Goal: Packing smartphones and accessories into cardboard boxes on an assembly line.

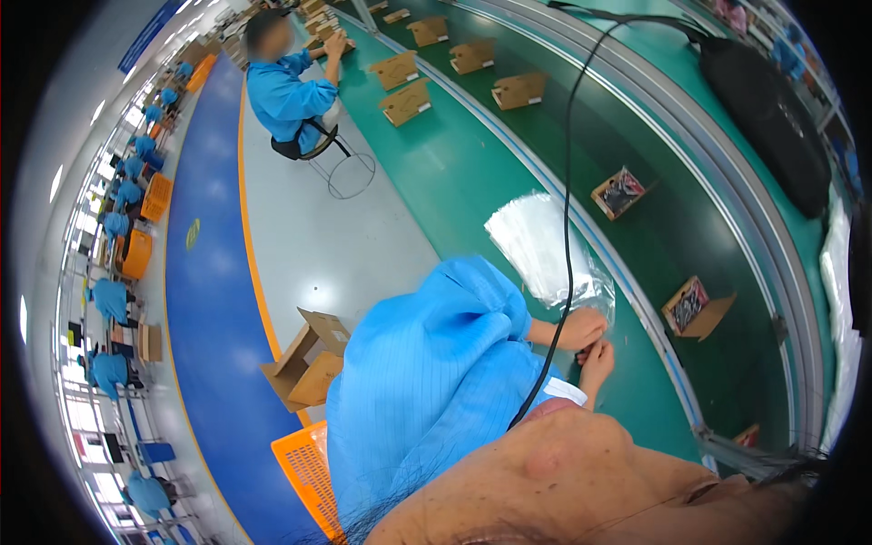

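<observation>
My left hand [583, 329], at the end of a blue sleeve [481, 318], is closed over the green work surface [658, 391]. Right beside it, my right hand [596, 365] has its fingers curled in, close to the left fingertips. Something small and dark shows between the two hands, too small to name. A fanned stack of clear plastic bags [536, 241] lies just beyond, and its crumpled near end reaches my left hand. Whether my fingers grip that plastic cannot be told.
Open cardboard boxes [619, 193] with dark and red contents sit on the dark green belt [672, 245] past a metal rail. Folded brown boxes [406, 102] stand farther off near a seated co-worker [291, 91]. A black cable [569, 182] crosses the view. An orange crate [304, 472] and a carton [313, 363] are behind me.
</observation>
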Available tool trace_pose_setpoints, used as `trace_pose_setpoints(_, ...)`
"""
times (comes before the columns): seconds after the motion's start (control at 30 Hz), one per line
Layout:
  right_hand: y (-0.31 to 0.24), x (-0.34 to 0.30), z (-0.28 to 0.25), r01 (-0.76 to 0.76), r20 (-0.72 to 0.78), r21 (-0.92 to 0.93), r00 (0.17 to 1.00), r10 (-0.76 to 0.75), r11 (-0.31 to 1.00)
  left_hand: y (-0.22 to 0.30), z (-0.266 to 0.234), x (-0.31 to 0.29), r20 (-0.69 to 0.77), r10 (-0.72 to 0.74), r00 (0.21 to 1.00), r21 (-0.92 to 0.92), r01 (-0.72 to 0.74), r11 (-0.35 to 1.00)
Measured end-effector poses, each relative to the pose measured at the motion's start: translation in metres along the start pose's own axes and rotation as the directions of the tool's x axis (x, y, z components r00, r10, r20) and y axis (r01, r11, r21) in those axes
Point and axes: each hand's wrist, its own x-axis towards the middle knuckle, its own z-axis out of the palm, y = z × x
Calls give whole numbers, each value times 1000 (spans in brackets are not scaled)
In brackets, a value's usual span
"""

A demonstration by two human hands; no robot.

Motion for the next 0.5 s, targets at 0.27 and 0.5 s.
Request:
trace_pose_setpoints(0.27, -3, -9, -7, 42, 48, -99, 998, -38, 994, 13, -7, -7, 94, 184, 978, 97, -193, 976)
trace_pose_setpoints(0.5, -11, 0, -4, -1, 76, -19, 997, 3, 1000, 9, -5, 0, -59, 139, 989, 57, -136, 989)
